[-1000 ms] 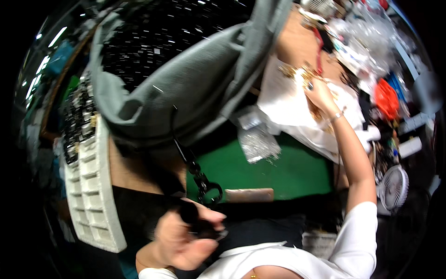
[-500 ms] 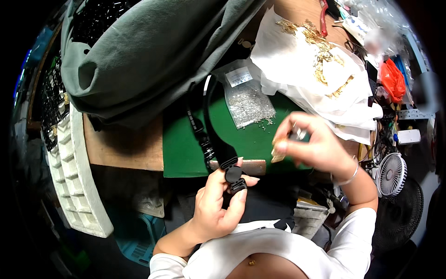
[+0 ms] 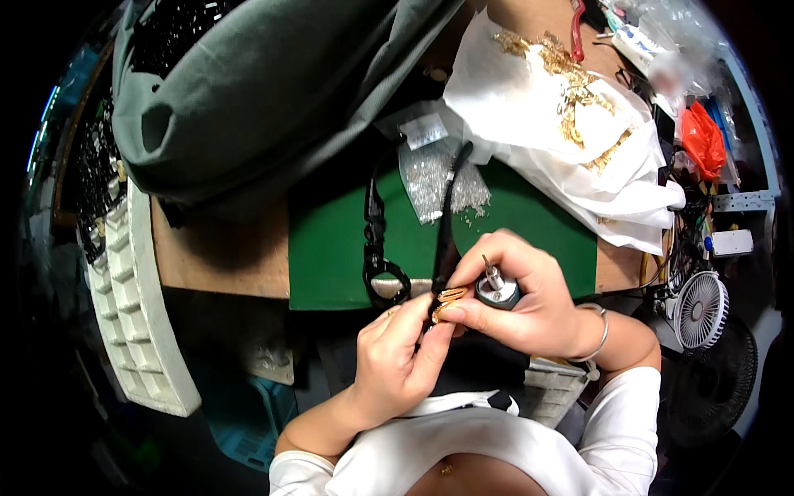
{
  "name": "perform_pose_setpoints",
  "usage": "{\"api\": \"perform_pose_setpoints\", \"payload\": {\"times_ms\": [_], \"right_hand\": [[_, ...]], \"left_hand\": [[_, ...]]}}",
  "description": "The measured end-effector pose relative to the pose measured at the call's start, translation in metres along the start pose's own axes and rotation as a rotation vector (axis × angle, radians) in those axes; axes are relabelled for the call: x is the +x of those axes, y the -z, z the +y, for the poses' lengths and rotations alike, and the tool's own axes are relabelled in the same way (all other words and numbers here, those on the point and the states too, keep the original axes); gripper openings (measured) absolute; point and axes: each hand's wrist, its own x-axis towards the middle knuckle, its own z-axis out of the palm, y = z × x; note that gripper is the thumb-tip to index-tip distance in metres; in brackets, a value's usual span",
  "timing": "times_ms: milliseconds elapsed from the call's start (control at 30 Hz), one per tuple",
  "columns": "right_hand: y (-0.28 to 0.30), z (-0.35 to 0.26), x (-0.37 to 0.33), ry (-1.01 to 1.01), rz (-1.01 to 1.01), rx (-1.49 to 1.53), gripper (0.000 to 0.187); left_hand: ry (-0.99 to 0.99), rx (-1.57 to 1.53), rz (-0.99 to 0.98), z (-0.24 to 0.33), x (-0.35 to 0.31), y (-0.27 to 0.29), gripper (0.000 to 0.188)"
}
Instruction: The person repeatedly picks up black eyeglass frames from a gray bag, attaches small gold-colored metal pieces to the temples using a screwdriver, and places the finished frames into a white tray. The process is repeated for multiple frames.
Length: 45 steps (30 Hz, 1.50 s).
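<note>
Holding black strap (image 3: 447,248): left hand (image 3: 390,355); gold piece (image 3: 452,294): right hand (image 3: 533,310). Green mat (image 3: 331,256) ahead, fan (image 3: 701,312) rightward.

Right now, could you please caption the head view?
Left hand holds a black strap, right hand a golden metal piece.

Site: workshop, apparently small-parts assembly. Evidence: brown wooden workbench (image 3: 219,248) with green rectangular mat (image 3: 331,248); clear plastic bag (image 3: 426,182) of tiny silvery pieces; gold-coloured metal pieces (image 3: 571,99) strewn across crumpled white sheet (image 3: 488,91); off-white compartmented tray (image 3: 171,331); slim red-handled tool (image 3: 577,41).
</note>
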Motion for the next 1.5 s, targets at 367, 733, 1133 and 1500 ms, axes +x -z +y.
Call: {"api": "perform_pose_setpoints", "payload": {"times_ms": [367, 733, 1133, 1500], "right_hand": [[0.005, 0.006, 0.009, -0.229, -0.073, 0.310, 0.029], [0.042, 0.032, -0.019, -0.364, -0.209, -0.262, 0.044], [0.024, 0.043, -0.022, -0.246, -0.146, -0.876, 0.051], [0.027, 0.062, -0.032, -0.166, -0.053, -0.886, 0.031]], "left_hand": [[-0.122, 0.168, 0.020, -0.006, -0.006, -0.007, 0.013], [0.275, -0.568, 0.249, 0.009, -0.023, 0.052, 0.033], [0.328, -0.461, 0.252, -0.007, -0.018, 0.042, 0.049], [0.354, -0.559, 0.298, -0.002, -0.015, 0.054, 0.038]]}}
